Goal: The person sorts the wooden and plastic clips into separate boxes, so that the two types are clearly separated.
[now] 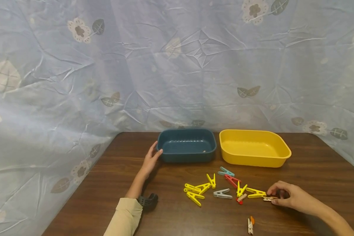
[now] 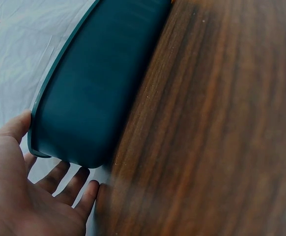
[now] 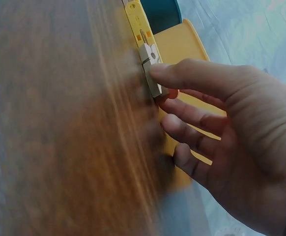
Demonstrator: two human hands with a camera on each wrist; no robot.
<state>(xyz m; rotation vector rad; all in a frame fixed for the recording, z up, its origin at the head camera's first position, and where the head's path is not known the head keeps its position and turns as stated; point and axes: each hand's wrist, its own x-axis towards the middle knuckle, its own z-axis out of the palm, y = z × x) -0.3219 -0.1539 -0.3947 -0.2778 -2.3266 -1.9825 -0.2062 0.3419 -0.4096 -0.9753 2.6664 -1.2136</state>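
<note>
My left hand (image 1: 149, 161) rests against the left end of a dark blue plastic tub (image 1: 186, 158). In the left wrist view, the thumb lies at the rim and the spread fingers touch the outer end wall. At the table's right, my right hand (image 1: 293, 196) pinches a small wooden clothespin (image 3: 153, 73) between thumb and index finger. A bit of red shows behind this clothespin in the right wrist view. Just left of it lies a yellow plastic clothespin (image 1: 256, 193). The other right fingers are loosely bent, holding nothing.
A yellow tub (image 1: 255, 160) stands right of the blue one. Before them lie several yellow clothespins, a grey one (image 1: 222, 193), a red one (image 1: 231, 180) and a light blue one (image 1: 226, 171). Two more wooden pins (image 1: 242, 198) lie nearer. A patterned cloth (image 1: 177, 82) hangs behind the table.
</note>
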